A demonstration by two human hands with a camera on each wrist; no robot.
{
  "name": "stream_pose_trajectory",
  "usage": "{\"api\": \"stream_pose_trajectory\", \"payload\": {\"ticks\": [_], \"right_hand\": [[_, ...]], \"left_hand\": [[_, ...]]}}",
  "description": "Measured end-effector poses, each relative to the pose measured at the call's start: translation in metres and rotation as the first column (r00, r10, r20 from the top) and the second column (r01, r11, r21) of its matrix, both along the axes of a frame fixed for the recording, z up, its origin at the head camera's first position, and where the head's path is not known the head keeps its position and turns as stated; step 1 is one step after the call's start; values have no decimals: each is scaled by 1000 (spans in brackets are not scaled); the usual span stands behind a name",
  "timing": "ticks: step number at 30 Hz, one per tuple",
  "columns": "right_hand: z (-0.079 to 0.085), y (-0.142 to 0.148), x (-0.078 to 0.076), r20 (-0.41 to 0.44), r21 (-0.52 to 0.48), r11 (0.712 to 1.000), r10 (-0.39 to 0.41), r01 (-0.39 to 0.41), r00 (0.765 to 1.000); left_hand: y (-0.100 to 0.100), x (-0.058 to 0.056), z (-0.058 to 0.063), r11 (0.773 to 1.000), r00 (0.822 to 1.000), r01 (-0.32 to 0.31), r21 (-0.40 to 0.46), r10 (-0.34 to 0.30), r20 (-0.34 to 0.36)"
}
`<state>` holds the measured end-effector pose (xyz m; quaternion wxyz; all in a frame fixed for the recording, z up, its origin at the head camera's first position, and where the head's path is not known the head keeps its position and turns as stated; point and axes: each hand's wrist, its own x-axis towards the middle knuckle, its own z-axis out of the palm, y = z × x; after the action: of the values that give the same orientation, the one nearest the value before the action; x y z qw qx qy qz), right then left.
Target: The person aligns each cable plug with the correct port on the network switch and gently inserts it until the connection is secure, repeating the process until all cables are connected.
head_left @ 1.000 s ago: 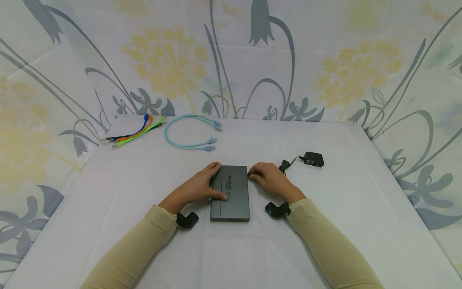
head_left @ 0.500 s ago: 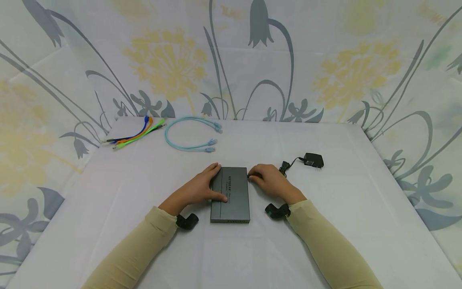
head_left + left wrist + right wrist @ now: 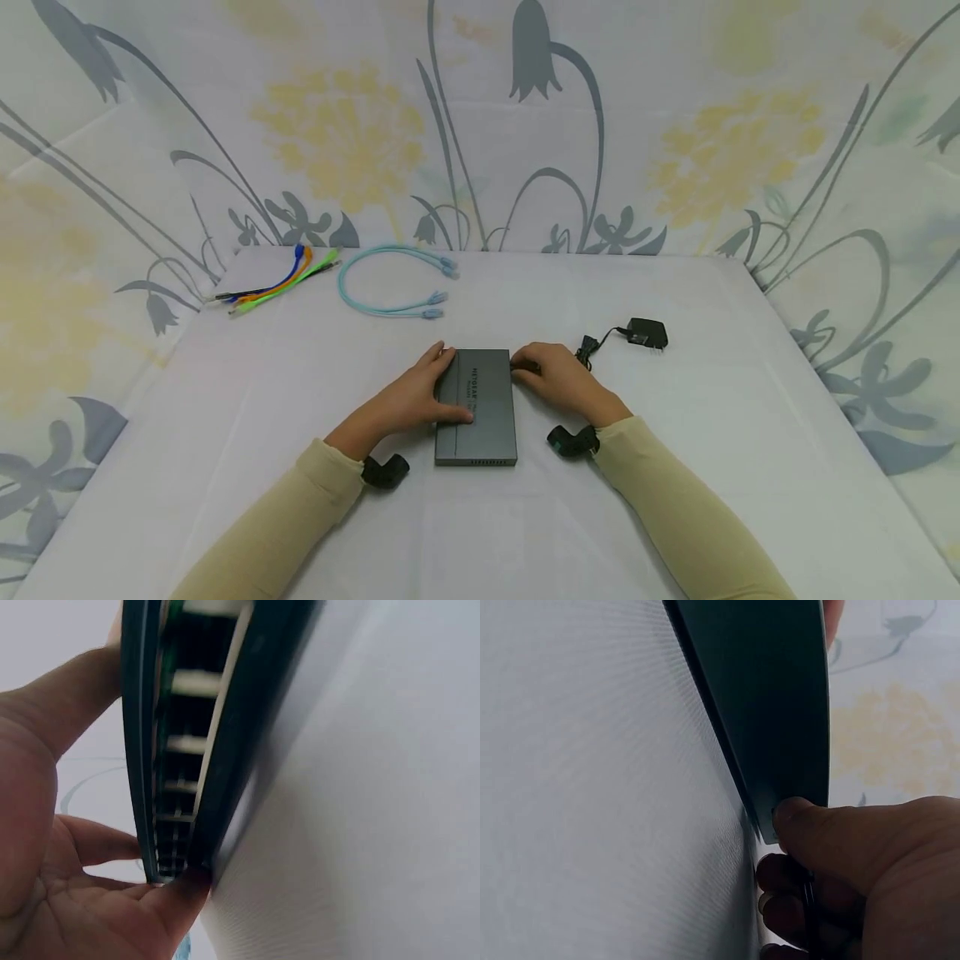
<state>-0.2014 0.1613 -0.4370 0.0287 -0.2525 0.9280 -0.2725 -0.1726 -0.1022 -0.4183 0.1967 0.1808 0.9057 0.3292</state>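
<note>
A dark grey NETGEAR network switch (image 3: 486, 433) lies flat at the middle of the table. My left hand (image 3: 408, 398) grips it from the left, thumb on top and fingers at the far end and port side. Its row of ports (image 3: 193, 684) shows in the left wrist view. At the far right edge of the switch, my right hand (image 3: 558, 379) pinches the end of a black power cord (image 3: 810, 907); the thumb touches the switch's side. The fingers hide the plug tip, so how far it sits in the switch is not visible. The cord leads to a black power adapter (image 3: 647, 332).
A bundle of blue, orange, green and black cables (image 3: 279, 285) lies at the back left. Beside it are light-blue network cables (image 3: 367, 307) in a loop. A floral cloth (image 3: 480, 125) hangs behind the white table (image 3: 480, 533).
My right fingertips have come closer to the switch's side; the black bit seen between them earlier is now covered. The left hand keeps its hold. The head view has shifted slightly.
</note>
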Motion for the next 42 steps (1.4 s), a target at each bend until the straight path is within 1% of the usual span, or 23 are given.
{"api": "stream_pose_trajectory", "payload": {"ticks": [4, 10, 12, 15, 19, 22, 27, 31, 38, 42], "right_hand": [[2, -2, 1, -6, 14, 1000, -3, 3, 1000], [5, -6, -1, -24, 26, 999, 21, -20, 999], [5, -6, -1, -26, 35, 999, 18, -17, 1000], [4, -6, -2, -26, 42, 999, 12, -11, 1000], [4, -6, -4, -32, 45, 999, 14, -13, 999], [3, -6, -4, -39, 43, 999, 13, -12, 999], [2, -7, -3, -32, 43, 999, 14, -12, 999], [3, -7, -1, -31, 41, 999, 19, -18, 999], [4, -6, -2, -30, 39, 999, 17, -16, 999], [5, -3, -4, -35, 30, 1000, 10, -9, 999]], "left_hand": [[0, 14, 0, 1000, 1000, 2, -8, -2, -2], [-3, 36, 0, 1000, 1000, 18, -15, -19, -23], [-4, 42, 1, 999, 999, 29, -12, -30, -33], [-3, 48, 1, 998, 997, 58, -17, -59, -50], [-1, 52, 3, 995, 993, 91, -30, -93, -73], [0, 54, 3, 994, 991, 105, -33, -107, -82], [3, 56, 2, 994, 990, 110, -17, -111, -86], [6, 58, 3, 994, 990, 109, -20, -111, -86], [9, 58, 2, 993, 988, 120, -10, -121, -94], [11, 56, 2, 991, 986, 135, 1, -134, -102]]}}
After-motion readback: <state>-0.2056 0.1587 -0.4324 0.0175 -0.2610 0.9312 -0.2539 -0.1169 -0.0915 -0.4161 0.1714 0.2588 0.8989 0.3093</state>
